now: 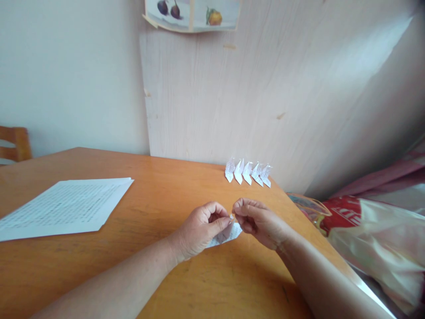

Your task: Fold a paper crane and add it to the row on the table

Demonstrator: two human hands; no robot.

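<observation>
My left hand (201, 228) and my right hand (257, 221) meet over the orange wooden table (156, 208), both pinching a small folded piece of printed white paper (227, 235). The fingers of each hand are curled closed on the paper's upper edge, and its lower part shows beneath my left fingers. Beyond my hands, a row of several small folded paper pieces (248, 172) stands near the table's far edge, against the wall.
A stack of printed sheets (63, 206) lies on the table's left side. A pale wood panel (265, 88) leans behind the table. Off the right edge lies a plastic bag with red packaging (365, 226). A wooden chair back (15, 144) shows at far left.
</observation>
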